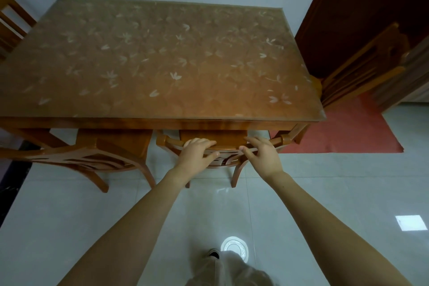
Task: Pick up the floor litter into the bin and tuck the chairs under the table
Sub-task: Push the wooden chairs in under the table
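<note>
Both hands on the top rail of the curved-back orange-brown wooden chair. Left hand has fingers curled over the rail w/ thumb on the near side. Right hand clamps the rail likewise, set apart from left, roughly symmetric. The rail's long axis runs left-right, parallel to the near edge of the brown wooden surface w/ pale leaf-print cover. The chair lies straight ahead of the person, so the push, by judgement, goes directly fwd; neither hand is nearer. Seat appears mostly under the surface already, back just short of the edge. Hidden: seat and front legs, only the rear legs show. Second matching wooden chair to the left, partly cut off. No litter or bin in view. Bright patches on the pale tiled floor are prob. reflections, not certain.
</note>
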The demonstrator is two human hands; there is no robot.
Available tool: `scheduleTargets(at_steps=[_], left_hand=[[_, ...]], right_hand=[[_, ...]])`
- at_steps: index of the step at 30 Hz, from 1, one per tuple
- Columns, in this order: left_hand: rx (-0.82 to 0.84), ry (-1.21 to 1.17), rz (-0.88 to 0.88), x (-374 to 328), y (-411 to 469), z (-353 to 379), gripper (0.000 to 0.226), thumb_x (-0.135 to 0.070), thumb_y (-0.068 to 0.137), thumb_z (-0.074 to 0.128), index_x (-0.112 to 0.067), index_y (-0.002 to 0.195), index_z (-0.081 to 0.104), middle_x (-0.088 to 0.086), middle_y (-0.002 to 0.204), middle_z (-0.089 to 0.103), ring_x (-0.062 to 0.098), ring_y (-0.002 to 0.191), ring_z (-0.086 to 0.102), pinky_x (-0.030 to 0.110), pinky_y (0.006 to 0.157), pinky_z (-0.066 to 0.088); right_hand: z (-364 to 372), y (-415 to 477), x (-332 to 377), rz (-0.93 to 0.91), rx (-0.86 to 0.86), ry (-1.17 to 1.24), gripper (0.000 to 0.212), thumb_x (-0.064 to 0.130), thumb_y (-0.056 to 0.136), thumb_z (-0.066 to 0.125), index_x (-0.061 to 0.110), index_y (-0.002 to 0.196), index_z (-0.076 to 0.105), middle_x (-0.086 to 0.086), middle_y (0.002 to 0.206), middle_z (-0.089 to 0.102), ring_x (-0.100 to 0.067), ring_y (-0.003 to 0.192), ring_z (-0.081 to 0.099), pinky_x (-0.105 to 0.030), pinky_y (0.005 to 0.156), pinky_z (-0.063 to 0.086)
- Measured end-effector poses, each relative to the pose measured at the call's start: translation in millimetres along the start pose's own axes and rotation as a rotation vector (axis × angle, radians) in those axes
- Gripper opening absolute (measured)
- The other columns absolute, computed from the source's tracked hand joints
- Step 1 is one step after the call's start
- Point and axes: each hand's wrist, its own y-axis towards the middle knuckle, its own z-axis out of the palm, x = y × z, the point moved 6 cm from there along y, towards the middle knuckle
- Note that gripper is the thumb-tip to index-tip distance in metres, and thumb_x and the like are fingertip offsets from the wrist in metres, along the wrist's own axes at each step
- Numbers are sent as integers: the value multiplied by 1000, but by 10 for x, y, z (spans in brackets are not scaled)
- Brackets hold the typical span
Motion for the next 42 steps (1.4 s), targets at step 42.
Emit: scheduleTargets(at_steps=[42], left_hand=[[128, 241, 664, -4704, -169, 2622, 53, -48, 96, 30, -19, 135, 52, 0, 136, 56, 21, 128, 49, 39, 109, 33]], right_hand=[[-2761, -2881, -3617, 327, -432, -186, 59, 53, 100, 25, 20, 141, 50, -3, 141, 54, -24, 134, 44, -47, 113, 32]])
